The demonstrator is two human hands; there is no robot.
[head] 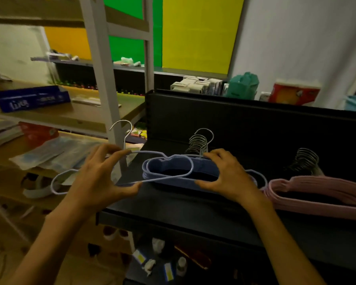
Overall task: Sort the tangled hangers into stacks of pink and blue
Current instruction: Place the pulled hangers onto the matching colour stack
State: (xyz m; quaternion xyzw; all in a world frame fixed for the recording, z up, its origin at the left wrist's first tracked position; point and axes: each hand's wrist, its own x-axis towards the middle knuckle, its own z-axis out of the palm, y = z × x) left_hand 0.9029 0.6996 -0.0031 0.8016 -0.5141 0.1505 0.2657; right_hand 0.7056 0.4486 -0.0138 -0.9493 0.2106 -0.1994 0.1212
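Observation:
A stack of blue hangers (173, 164) lies on the black shelf (189, 204), metal hooks pointing to the back. To its right lies a stack of pink hangers (317, 190). My left hand (99, 177) pinches a single blue hanger (162, 155) between thumb and fingers and holds it just left of and over the blue stack, its hook upright. My right hand (228, 175) grips the right side of the blue stack, fingers curled over its top and thumb at the front.
A wooden shelf unit with a white post (103, 79) stands at the left, holding a blue box (31, 97) and plastic packets (56, 153). Boxes and bags stand behind the black back panel (255, 124). Small items lie on the lower shelf (162, 262).

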